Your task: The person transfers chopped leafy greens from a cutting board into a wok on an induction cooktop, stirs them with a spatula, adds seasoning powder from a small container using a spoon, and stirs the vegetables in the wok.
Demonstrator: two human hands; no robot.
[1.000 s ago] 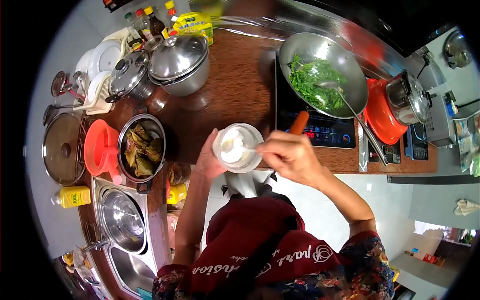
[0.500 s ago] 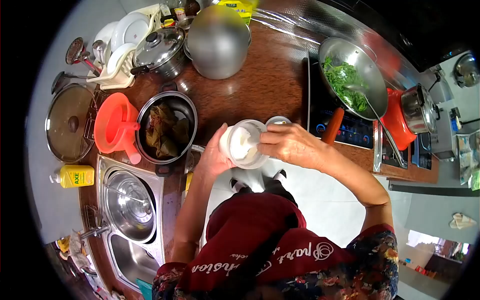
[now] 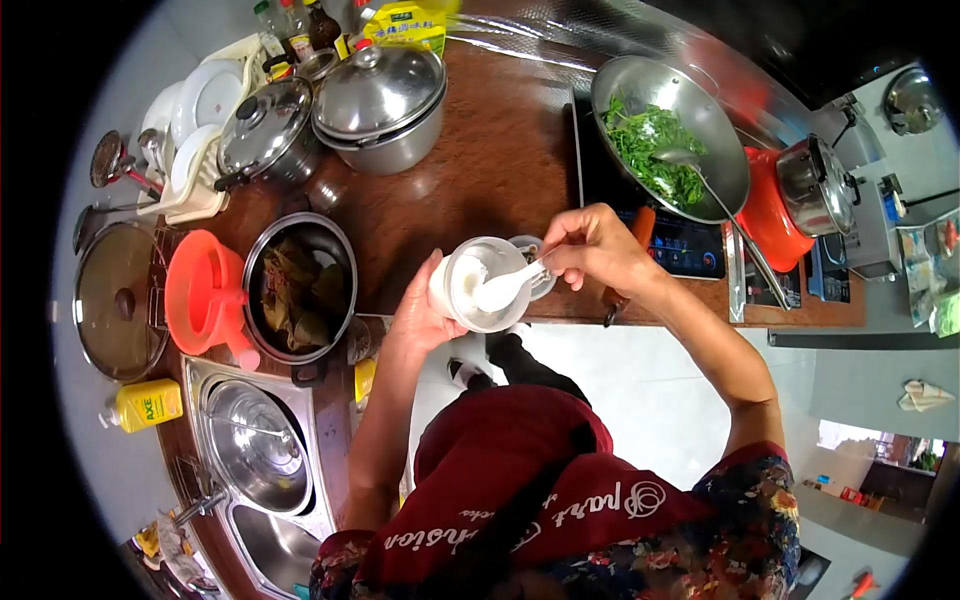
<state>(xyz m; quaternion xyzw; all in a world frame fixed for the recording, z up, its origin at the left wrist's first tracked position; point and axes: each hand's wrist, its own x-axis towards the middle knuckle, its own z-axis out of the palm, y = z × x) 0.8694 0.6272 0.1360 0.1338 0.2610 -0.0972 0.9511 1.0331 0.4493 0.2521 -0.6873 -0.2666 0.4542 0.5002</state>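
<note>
My left hand (image 3: 420, 310) is wrapped round a white plastic tub (image 3: 496, 318), its mouth tilted up toward me. White grainy contents (image 3: 470, 275) show inside. Between the thumb and fingers of my right hand (image 3: 600, 250) is the handle of a white spoon (image 3: 506, 289), whose bowl dips into the tub. Behind the tub, partly hidden, a second small round container (image 3: 543, 285) stands by the counter's edge. Beyond my right hand, a wok (image 3: 725, 150) on the cooktop holds green leafy vegetables (image 3: 650, 150), with a metal ladle (image 3: 735, 220) leaning in it.
At left, a dark pot (image 3: 350, 270) holds brown leaf-wrapped bundles beside a pink strainer (image 3: 190, 290). Two lidded pots, including a steel one (image 3: 395, 140), stand at the back. A sink (image 3: 325, 490) lies lower left. A red stand (image 3: 775, 235) with a small pot is at right.
My right hand has drawn back and up from the tub, bringing the spoon's handle into clear sight. The whole view has shifted, so the counter things sit further left.
</note>
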